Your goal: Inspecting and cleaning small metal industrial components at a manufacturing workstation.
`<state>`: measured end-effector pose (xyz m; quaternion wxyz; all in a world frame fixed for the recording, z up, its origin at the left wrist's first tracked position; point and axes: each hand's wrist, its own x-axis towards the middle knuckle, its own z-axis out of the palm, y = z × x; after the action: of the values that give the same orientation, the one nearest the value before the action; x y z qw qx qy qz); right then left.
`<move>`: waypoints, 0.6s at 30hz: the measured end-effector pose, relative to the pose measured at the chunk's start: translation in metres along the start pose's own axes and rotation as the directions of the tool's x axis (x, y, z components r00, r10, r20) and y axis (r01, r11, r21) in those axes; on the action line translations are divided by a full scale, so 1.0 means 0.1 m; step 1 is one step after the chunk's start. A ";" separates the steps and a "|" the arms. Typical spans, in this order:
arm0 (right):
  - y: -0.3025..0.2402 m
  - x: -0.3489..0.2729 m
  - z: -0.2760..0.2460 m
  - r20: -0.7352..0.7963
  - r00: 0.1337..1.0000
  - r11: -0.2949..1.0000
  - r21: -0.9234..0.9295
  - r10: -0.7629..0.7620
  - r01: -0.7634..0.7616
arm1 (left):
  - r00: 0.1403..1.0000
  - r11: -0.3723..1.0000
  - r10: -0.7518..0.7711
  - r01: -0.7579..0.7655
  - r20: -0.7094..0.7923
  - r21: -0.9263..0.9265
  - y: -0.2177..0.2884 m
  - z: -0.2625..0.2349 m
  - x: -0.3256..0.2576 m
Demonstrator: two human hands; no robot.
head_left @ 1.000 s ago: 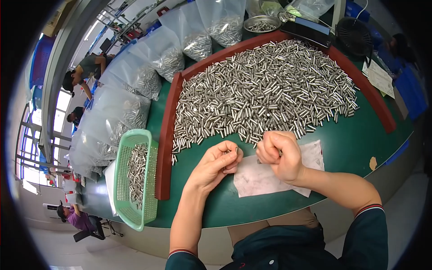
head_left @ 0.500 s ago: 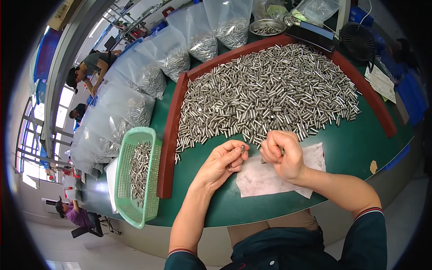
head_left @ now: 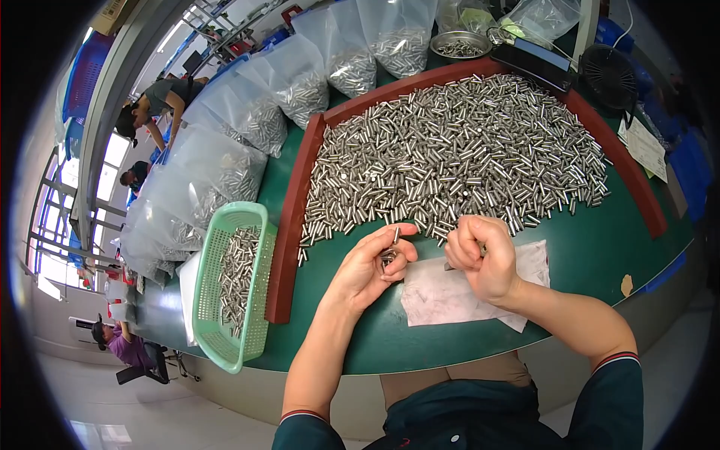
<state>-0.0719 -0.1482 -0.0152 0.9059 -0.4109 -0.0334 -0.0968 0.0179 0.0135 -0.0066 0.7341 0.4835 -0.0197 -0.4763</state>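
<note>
- Several metal pins (head_left: 388, 259) sit in the curled fingers of the left hand (head_left: 354, 277); one pin stands upright near the fingertips, the others lie lower in the curl.
- Just changed: half a second ago these fingers were closer together, with one pin chiefly showing; now they have opened out and more pins are exposed. For the handling, this suggests a loose hold in which single pins can be seen and shifted.
- Close by on the right, the right hand (head_left: 487, 259) has its fingers folded into a fist, much as before. Grey ends at its edge look like pins, so I judge it grips some too; how many I cannot tell.
- A stained white cloth (head_left: 435, 296) lies on the green bench (head_left: 577, 262), partly under the right hand.
- On the far side of both hands spreads a wide heap of pins (head_left: 450, 150), bordered by a red-brown rail (head_left: 288, 247).
- Left of that rail, a pale green basket (head_left: 257, 334) holds more pins.
- Farther out, clear bags (head_left: 349, 67) filled with pins line the far left; a metal bowl (head_left: 462, 58) stands at the far edge, with a black fan (head_left: 606, 75) to its right.
</note>
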 end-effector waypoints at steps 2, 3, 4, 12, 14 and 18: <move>0.00 0.00 0.00 -0.002 1.000 1.000 -0.002 0.001 -0.001 | 1.000 1.000 -0.005 0.005 -0.006 -0.020 0.00 0.00 0.00; 0.00 0.00 0.00 -0.004 1.000 1.000 -0.003 0.001 -0.001 | 1.000 0.999 -0.003 0.002 -0.009 -0.040 -0.01 0.00 0.00; 0.00 0.00 0.01 -0.002 1.000 1.000 -0.002 0.002 -0.002 | 1.000 0.998 0.000 -0.001 -0.013 -0.061 -0.01 0.00 0.00; 0.01 0.00 0.00 -0.017 1.000 0.999 -0.032 0.004 -0.005 | -0.022 0.118 0.992 -0.212 -0.125 0.970 0.60 -0.23 -0.50; -0.01 0.00 0.00 -0.015 1.000 0.999 -0.032 0.003 -0.003 | -0.181 -0.002 0.983 0.128 0.026 0.992 0.75 -0.49 -0.68; 0.01 0.00 0.01 -0.009 1.000 1.000 -0.029 -0.003 0.003 | -0.059 -0.071 0.991 0.548 0.124 0.833 0.75 -0.78 -0.75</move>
<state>-0.0716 -0.1467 -0.0158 0.8999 -0.4234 -0.0285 -0.1003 0.0659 0.1276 0.0388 0.1054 0.8829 -0.0347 0.4563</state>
